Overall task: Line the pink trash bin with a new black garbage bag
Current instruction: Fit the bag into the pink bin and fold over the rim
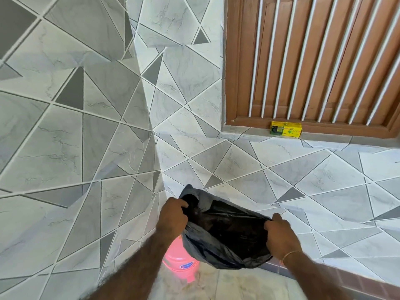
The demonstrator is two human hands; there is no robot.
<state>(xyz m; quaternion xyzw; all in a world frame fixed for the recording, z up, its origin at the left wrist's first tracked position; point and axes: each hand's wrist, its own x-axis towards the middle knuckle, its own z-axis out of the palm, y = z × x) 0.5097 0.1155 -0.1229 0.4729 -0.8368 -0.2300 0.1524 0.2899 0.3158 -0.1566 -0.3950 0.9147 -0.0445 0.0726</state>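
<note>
A black garbage bag (225, 230) hangs in the air with its mouth pulled wide. My left hand (172, 215) grips the left edge of the bag's mouth. My right hand (279, 232) grips the right edge. Below the bag, in the corner of the tiled walls, stands the pink trash bin (180, 263); only its lower left side shows, with a blue and white sticker on it. The bag and my left forearm cover the bin's top.
Grey and white tiled walls (86, 148) meet in a corner right behind the bin. A brown wooden window frame with white bars (313, 61) is at upper right, with a small yellow box (285, 129) on its sill. Pale marbled floor (238, 284) lies below.
</note>
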